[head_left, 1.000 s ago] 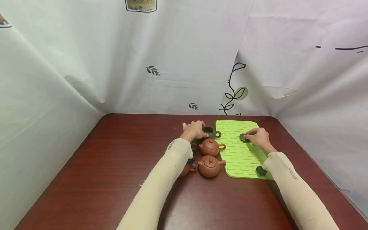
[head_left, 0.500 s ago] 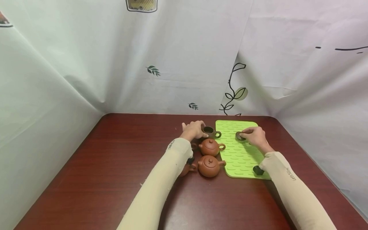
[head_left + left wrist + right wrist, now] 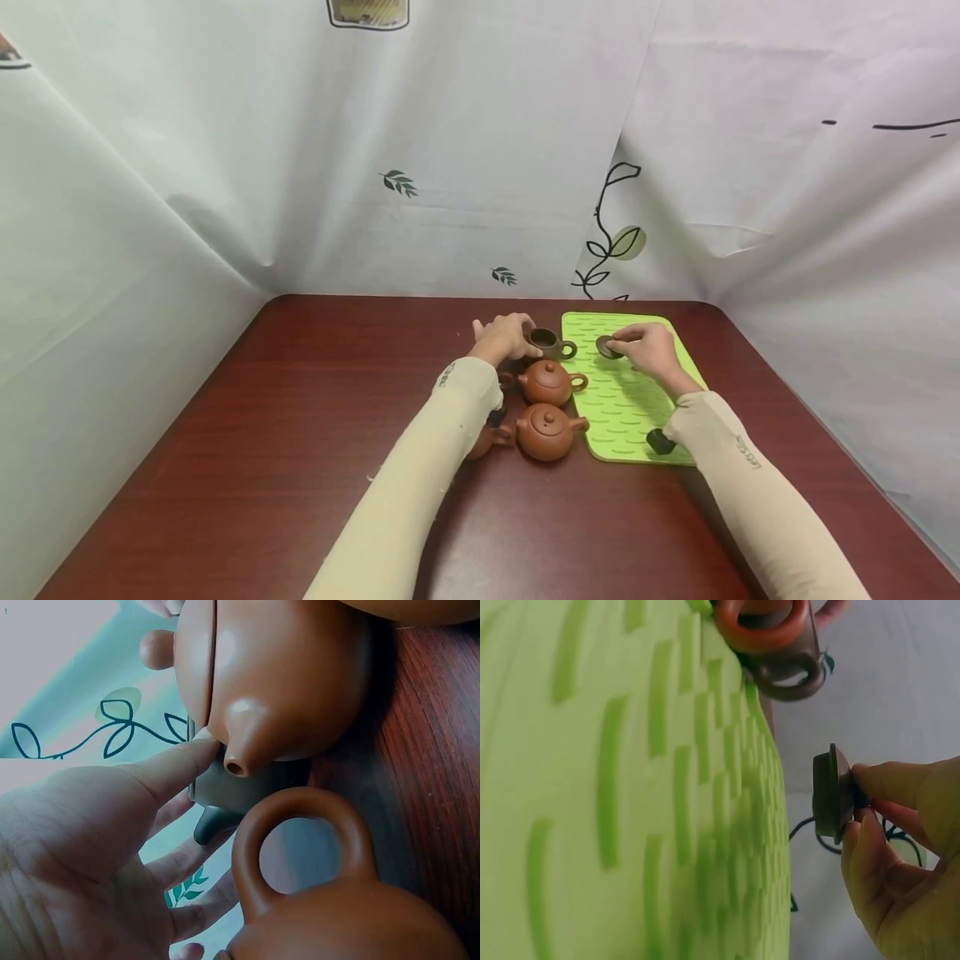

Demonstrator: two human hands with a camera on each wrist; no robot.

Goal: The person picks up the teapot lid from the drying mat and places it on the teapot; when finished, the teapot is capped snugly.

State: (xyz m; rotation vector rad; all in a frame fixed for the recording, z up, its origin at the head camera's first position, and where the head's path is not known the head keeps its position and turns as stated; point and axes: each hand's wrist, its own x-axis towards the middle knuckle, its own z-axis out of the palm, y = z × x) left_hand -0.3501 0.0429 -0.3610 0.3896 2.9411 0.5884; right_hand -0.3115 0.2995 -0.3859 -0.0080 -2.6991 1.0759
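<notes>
At the back of the group of pots, my left hand [image 3: 504, 337] holds a dark brown teapot [image 3: 543, 343] by its sides. The pot's top is uncovered and its handle points right, towards the green mat. In the left wrist view, the thumb and fingers lie around the dark body, close by its short spout [image 3: 217, 823]. My right hand [image 3: 648, 346] pinches a dark round lid [image 3: 607, 347] by its knob. This lid [image 3: 826, 793] is raised above the mat in the right wrist view, its underside turned away from the fingers.
Two reddish-brown lidded teapots, one behind [image 3: 547, 383] and one in front [image 3: 545, 435], stand close before the dark one. A third reddish-brown pot [image 3: 483, 444] is partly hidden by the left sleeve. A textured green mat [image 3: 615, 417] lies right of them. White cloth [image 3: 480, 225] hangs behind the table.
My right hand has moved left over the mat with the lid, bringing it closer to the dark teapot. The left hand and the pots have stayed in place.
</notes>
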